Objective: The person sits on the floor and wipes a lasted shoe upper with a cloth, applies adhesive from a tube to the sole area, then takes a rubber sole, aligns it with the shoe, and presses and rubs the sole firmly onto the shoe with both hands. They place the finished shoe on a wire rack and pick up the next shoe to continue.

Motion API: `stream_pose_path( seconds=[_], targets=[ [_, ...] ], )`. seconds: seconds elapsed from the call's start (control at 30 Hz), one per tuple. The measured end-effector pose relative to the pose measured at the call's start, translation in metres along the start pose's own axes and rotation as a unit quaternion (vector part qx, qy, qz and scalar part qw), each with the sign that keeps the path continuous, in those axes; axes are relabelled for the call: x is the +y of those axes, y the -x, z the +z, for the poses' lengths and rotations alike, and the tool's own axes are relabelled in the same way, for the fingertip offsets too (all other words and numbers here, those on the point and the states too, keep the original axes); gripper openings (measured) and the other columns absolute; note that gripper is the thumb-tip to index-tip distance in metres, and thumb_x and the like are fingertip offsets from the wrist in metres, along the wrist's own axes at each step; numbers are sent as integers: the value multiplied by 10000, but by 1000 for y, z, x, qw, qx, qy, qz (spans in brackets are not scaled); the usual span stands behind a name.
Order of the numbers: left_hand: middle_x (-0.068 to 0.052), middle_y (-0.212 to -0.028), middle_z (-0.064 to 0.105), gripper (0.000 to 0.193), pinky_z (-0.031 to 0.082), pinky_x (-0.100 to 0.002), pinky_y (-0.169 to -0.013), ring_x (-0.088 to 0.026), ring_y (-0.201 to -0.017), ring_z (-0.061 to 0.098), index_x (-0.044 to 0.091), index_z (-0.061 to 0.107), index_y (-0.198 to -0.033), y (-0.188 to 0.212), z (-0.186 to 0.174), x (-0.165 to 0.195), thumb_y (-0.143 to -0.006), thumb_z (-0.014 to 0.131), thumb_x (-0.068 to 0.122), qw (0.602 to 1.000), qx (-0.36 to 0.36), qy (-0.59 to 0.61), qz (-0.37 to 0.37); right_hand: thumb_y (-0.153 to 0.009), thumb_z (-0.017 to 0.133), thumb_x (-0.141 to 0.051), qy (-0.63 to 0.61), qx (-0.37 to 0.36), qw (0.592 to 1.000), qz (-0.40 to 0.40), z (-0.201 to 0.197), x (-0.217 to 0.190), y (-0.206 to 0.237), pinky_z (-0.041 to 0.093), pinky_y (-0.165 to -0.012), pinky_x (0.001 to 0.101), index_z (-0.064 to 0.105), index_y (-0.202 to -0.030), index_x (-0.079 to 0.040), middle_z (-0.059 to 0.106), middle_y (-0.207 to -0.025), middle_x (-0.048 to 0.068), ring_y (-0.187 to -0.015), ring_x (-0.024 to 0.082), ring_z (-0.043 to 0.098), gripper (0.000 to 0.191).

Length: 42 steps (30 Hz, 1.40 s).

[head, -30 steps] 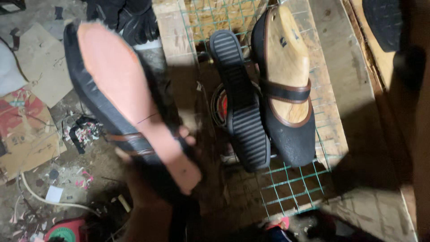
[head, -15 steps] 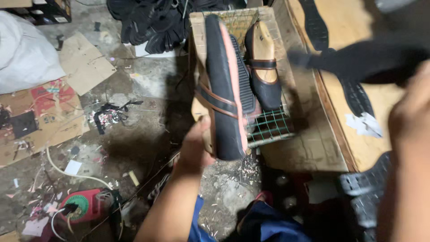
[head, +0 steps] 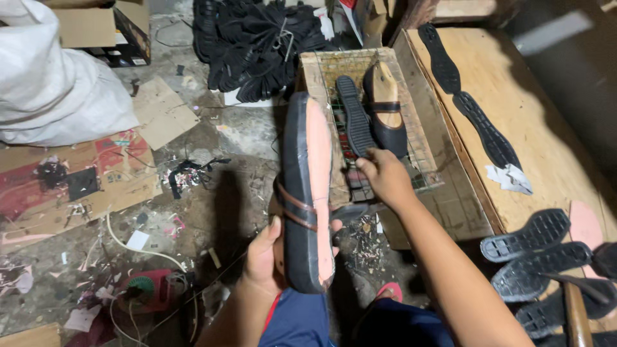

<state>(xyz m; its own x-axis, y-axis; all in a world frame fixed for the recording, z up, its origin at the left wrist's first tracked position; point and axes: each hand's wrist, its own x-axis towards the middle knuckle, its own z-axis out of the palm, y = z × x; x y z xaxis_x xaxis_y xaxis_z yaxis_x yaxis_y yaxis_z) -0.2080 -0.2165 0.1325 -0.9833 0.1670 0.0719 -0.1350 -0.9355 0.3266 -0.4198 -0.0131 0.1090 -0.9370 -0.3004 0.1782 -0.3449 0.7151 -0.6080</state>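
Left hand [head: 267,254] gripped lasted shoe [head: 305,193] at heel, sole-side up, at 6 o'clock. Right hand [head: 384,177] closed on loose black sole [head: 357,125] lying on wire rack [head: 421,160] at 12. Step judged: picking sole; next calls for aligning it to shoe bottom.

The right hand [head: 384,177] covers the near end of the black sole [head: 357,125] on the wire rack [head: 421,151], so its grip cannot be told. The lasted shoe [head: 307,193] hides the left hand's [head: 267,254] fingers. The hammer [head: 575,308] and the soles [head: 533,257] at lower right are cut off by the edge.
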Motion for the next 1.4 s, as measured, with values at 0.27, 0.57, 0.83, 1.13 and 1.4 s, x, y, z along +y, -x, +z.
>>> stream_pose_path(
  seconds=[0.27, 0.57, 0.83, 1.13, 1.4],
  targets=[
    [-311, -1562, 404, 868, 511, -604, -1010, -414, -1361, 510, 40, 271, -1617, 18, 0, 22, -969, 636, 487, 1000, -24, 6, 9, -798, 772, -302, 227, -69, 969, -73, 42, 59, -43, 545, -776, 504, 655, -1257, -104, 638, -1103, 192, -901, 409, 677, 513],
    [-307, -1591, 369, 947, 489, -590, -1055, -413, -1424, 456, 2, 220, -1629, 19, -2, 21, -951, 658, 497, 1000, -24, -2, 15, -1075, 475, -285, -430, 98, 887, 134, 22, 44, 31, 600, -650, 347, 629, -1175, -32, 743, -881, 112, -718, 221, 721, 312],
    [-266, -1600, 351, 912, 459, -582, -1087, -422, -1472, 392, -16, 248, -1596, 23, -2, 7, -955, 649, 494, 998, -50, 30, 13, -1010, 528, -223, -511, 25, 787, 343, 65, 26, 155, 600, -667, 377, 587, -1154, 17, 704, -1008, 189, -770, 249, 696, 286],
    [-204, -1569, 383, 844, 455, -654, -1080, -459, -1401, 419, -7, 339, -1552, 31, -13, -3, -957, 675, 490, 998, -13, 65, -10, -754, 781, -164, -193, -148, 969, -40, 41, -24, 195, 408, -1032, 372, 526, -1305, 39, 582, -1276, 198, -1209, 293, 547, 640],
    [-130, -1714, 273, 864, 479, -574, -1029, -447, -1443, 435, 76, 276, -1645, 29, -13, 27, -973, 647, 473, 993, -58, 41, 92, -964, 702, -109, -474, -184, 848, 151, 29, -21, 174, 608, -795, 368, 626, -1191, 74, 729, -971, 88, -858, 216, 725, 301]
  ],
)
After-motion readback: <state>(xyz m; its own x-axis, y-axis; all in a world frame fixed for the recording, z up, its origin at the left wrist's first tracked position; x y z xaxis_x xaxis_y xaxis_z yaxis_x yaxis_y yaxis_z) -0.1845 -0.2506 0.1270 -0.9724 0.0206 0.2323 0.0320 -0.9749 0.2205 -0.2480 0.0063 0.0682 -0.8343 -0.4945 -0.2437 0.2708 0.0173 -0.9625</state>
